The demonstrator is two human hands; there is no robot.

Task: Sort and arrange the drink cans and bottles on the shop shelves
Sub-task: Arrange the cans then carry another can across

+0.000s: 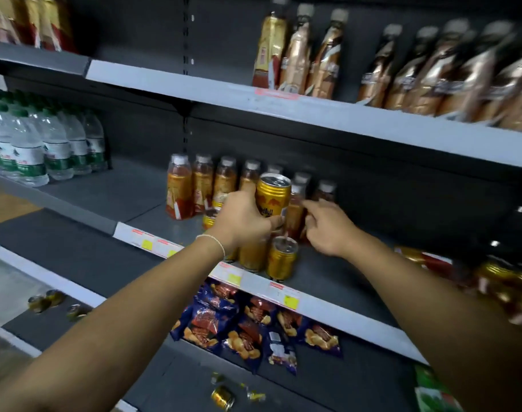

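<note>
Grey shelf (105, 197): left hand (241, 221) fingers wrap a gold can (273, 194); right hand (331, 230) forefinger out, others loosely curled

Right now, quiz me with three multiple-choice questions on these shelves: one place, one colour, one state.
1. Where do the blue crinkly snack bags lie? A on the top shelf. B under the middle shelf. C on the floor.
2. What colour caps have the clear plastic water bottles? A green. B red. C yellow.
3. The tall gold metal can is: A lying sideways. B gripped upright by the left hand. C crushed flat.
Answers: B, they lie beneath that shelf; A, the caps show green; B, its fingers wrap the can.
</note>
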